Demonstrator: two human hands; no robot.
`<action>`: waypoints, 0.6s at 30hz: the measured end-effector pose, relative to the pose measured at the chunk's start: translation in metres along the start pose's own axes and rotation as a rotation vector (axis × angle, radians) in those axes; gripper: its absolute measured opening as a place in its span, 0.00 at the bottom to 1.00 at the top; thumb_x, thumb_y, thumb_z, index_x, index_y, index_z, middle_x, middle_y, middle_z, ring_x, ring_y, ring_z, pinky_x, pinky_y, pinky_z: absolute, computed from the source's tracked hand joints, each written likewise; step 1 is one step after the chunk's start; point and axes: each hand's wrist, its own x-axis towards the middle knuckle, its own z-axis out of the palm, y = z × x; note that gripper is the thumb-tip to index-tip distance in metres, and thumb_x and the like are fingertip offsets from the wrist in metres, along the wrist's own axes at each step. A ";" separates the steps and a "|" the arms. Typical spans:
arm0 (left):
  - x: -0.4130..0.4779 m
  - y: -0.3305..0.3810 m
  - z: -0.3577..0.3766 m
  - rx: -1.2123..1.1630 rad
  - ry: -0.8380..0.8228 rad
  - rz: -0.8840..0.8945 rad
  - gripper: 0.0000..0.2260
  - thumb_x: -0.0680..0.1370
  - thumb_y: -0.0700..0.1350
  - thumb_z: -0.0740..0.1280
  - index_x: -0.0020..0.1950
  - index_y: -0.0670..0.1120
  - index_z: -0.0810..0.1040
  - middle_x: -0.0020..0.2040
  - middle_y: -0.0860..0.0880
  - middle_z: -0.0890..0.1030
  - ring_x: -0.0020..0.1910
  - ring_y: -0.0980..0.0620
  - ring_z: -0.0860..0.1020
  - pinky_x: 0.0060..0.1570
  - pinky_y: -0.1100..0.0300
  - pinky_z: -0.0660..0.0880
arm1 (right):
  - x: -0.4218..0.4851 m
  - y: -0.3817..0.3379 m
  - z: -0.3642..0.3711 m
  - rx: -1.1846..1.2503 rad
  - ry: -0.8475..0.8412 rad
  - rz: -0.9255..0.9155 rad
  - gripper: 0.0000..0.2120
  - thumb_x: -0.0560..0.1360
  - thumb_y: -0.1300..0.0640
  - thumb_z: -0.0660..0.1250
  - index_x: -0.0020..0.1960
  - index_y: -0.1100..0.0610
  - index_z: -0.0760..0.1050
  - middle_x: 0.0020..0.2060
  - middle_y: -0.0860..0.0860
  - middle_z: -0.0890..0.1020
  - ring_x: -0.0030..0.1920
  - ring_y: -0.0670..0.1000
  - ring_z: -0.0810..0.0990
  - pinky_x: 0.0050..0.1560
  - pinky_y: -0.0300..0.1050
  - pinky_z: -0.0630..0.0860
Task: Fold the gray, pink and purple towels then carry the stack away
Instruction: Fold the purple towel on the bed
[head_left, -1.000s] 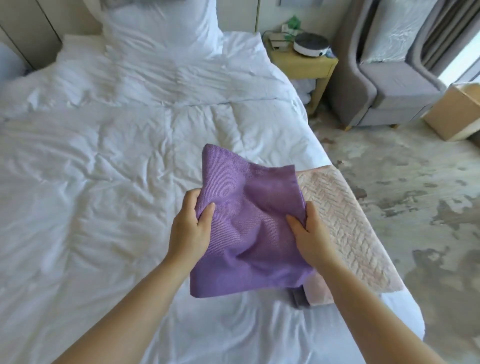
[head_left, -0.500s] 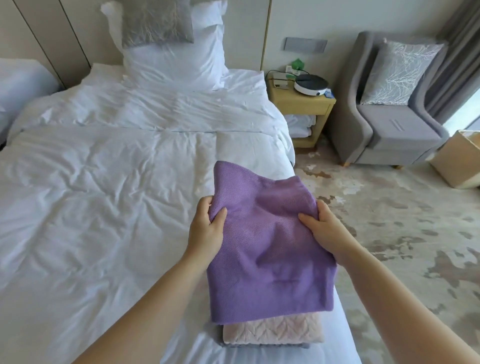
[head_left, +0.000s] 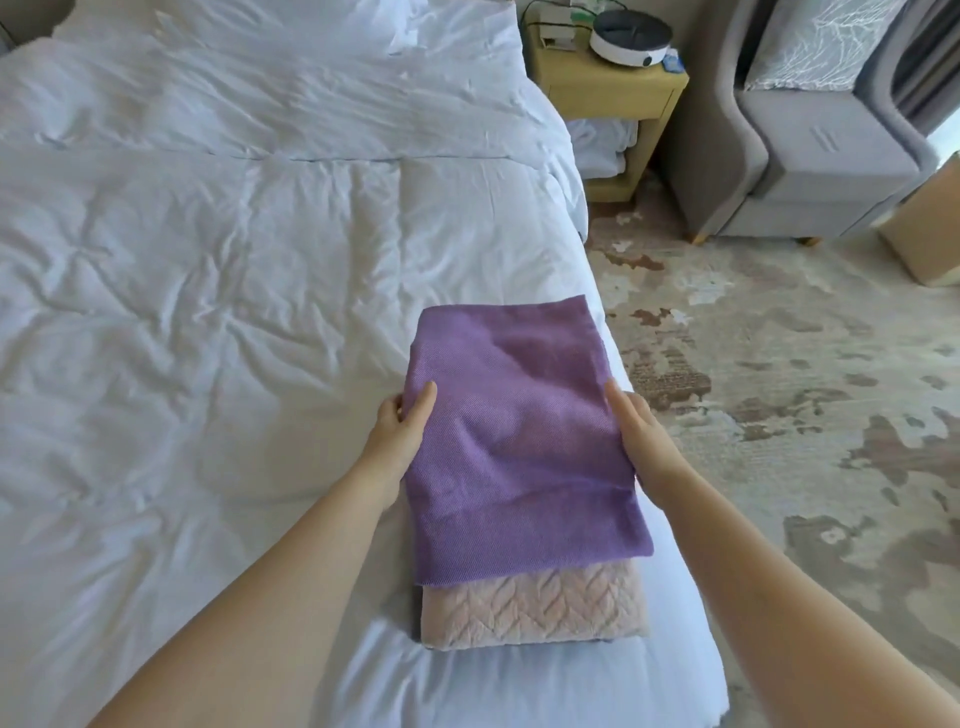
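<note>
Since 0.5 s ago: purple towel (head_left: 519, 441) has come down from mid-air and now lies flat on the pink towel (head_left: 530, 608); both hands have dropped with it.

Bed (head_left: 208, 312): white duvet, creased, fills left and centre of view.
Carpet (head_left: 805, 389): pale with brown blotches, right of bed.
Armchair (head_left: 810, 171): gray, far right, patterned cushion (head_left: 810, 47) on seat.
Nightstand (head_left: 613, 88): yellow, between bed and armchair; round white device (head_left: 631, 36) on top.
Cardboard box (head_left: 930, 234): on carpet at right edge, partly cut off.

Stack sits near the bed's right edge. Purple on top, skewed slightly; pink shows along the near side. Gray towel (head_left: 416, 608): only a dark sliver under pink at the left.

Left hand (head_left: 397, 428): grip on purple towel's left edge, thumb on top, fingers under.
Right hand (head_left: 644, 436): grip on right edge, thumb on top, fingers hidden by cloth.
</note>
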 end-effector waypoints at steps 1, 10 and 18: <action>-0.011 -0.008 -0.005 -0.044 -0.070 -0.062 0.24 0.72 0.63 0.68 0.59 0.48 0.76 0.54 0.50 0.82 0.53 0.50 0.81 0.54 0.52 0.78 | -0.010 0.005 -0.003 0.021 0.006 -0.008 0.25 0.74 0.34 0.60 0.61 0.51 0.72 0.51 0.41 0.77 0.53 0.43 0.75 0.50 0.36 0.68; -0.061 -0.033 -0.005 0.028 -0.145 0.096 0.14 0.74 0.55 0.68 0.59 0.54 0.74 0.58 0.53 0.79 0.57 0.52 0.78 0.62 0.50 0.73 | -0.061 0.026 0.002 -0.274 0.053 -0.090 0.18 0.71 0.53 0.73 0.57 0.57 0.74 0.51 0.54 0.81 0.52 0.56 0.79 0.55 0.54 0.75; -0.090 -0.026 -0.008 0.176 -0.038 0.167 0.17 0.77 0.52 0.66 0.61 0.44 0.76 0.55 0.49 0.81 0.51 0.51 0.78 0.47 0.61 0.74 | -0.107 0.033 -0.010 -0.217 0.289 -0.143 0.17 0.72 0.43 0.69 0.48 0.55 0.72 0.39 0.48 0.78 0.38 0.46 0.76 0.34 0.40 0.67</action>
